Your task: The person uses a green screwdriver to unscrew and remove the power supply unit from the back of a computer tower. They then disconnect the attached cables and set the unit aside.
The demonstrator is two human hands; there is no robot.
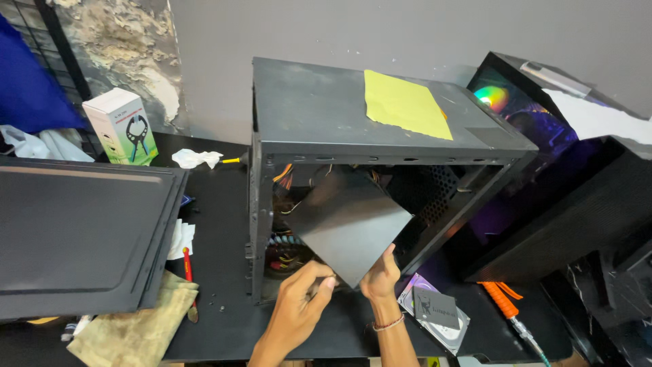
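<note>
A black computer case (319, 109) stands open on the table, with coloured cables showing inside. Both hands hold a dark square sheet (346, 221) tilted in front of the opening. My left hand (299, 299) pinches the sheet's lower left edge. My right hand (382, 275) grips its lower corner; a thin bracelet circles that wrist. A yellow cloth (402, 103) lies on top of the case.
The case's black side panel (75, 234) lies at left over a camouflage cloth (132, 326). A white-green box (121, 126), crumpled tissue (195, 158), a red-handled screwdriver (187, 268), a drive (435, 312), an orange-handled tool (502, 302) and a glowing second case (543, 156) surround it.
</note>
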